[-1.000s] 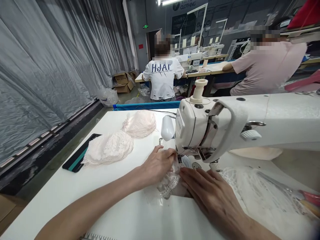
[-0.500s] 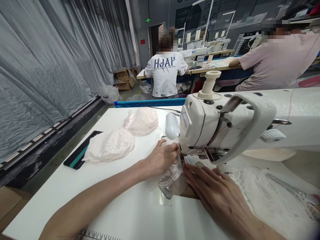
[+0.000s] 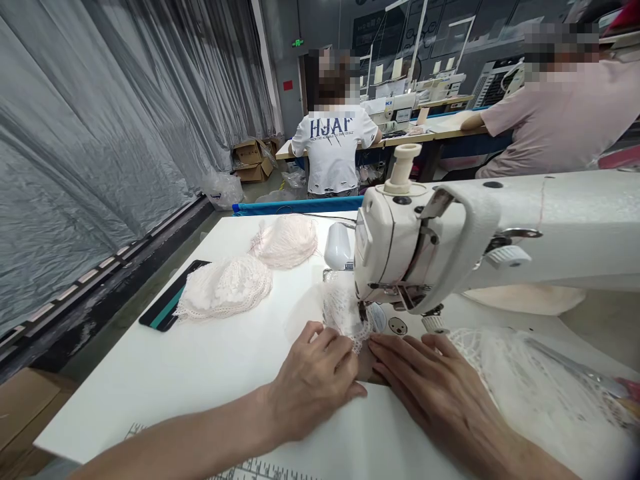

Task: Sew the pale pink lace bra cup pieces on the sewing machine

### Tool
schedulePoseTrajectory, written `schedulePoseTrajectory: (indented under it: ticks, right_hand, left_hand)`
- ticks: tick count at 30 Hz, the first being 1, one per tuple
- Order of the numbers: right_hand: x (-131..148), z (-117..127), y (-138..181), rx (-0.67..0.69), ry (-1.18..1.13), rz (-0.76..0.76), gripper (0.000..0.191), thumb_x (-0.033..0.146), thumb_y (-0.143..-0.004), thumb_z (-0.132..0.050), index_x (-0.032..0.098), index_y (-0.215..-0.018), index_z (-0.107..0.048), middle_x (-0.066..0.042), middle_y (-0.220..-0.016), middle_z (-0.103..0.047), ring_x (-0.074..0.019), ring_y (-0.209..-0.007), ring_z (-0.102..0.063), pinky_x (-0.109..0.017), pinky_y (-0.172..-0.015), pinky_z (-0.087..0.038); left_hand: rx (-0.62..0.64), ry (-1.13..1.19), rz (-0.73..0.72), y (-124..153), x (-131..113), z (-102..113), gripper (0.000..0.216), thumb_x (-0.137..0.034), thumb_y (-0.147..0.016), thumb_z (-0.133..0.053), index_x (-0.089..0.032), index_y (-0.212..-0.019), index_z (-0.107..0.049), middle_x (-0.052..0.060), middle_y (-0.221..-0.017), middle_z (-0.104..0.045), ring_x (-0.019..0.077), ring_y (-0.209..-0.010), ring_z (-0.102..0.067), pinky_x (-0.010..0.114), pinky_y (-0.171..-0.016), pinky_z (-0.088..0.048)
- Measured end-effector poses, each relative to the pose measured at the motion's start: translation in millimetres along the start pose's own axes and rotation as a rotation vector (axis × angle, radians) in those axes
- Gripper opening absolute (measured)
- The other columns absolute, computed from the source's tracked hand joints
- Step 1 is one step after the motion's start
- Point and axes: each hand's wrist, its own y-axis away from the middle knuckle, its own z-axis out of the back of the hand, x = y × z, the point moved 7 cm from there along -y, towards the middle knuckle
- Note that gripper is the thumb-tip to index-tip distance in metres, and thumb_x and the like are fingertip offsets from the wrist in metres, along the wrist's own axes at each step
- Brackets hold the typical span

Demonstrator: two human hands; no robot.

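A white lace piece (image 3: pixel 343 307) with a scalloped edge lies under the needle area of a white sewing machine (image 3: pixel 480 213), with sheer fabric spreading to its left. My left hand (image 3: pixel 317 377) is curled at the near edge of this lace; its fingertips are hidden, and the thumb points right. To the right of the lace, my right hand (image 3: pixel 440 387) lies flat with fingers stretched out, their tips touching the edge by the presser foot. A heap of white lace (image 3: pixel 530 380) rests beside my right wrist, with metal scissors (image 3: pixel 575 367) partly over it.
Two stacks of lace cups, one white (image 3: pixel 225 290) and one pale pink (image 3: pixel 285 240), sit at the table's left. A black and green case (image 3: pixel 167 310) lies under the white stack. A ruler scale (image 3: pixel 265 470) marks the front. Two people sit at machines beyond.
My left hand has come away from beside the needle, back toward me to the lace's near edge, uncovering the lace. My right hand stays nearly in place. The view has shifted slightly.
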Motion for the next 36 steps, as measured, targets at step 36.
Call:
schedulePoseTrajectory:
  ticks: [36]
  right_hand:
    - [0.9,-1.7,1.7,0.048,-0.161,-0.013,0.026,0.02,-0.097,-0.033,0.019,-0.089,-0.058,-0.003,-0.091,-0.068,-0.0137,-0.069,-0.059,-0.032,-0.068,-0.031]
  left_hand:
    - [-0.038,-0.001,-0.014,3.3,-9.6,4.6,0.026,-0.031,-0.088,-0.051,-0.009,-0.097,-0.061,0.009,-0.098,-0.064,0.0229,-0.097,-0.057,0.04,-0.087,-0.039]
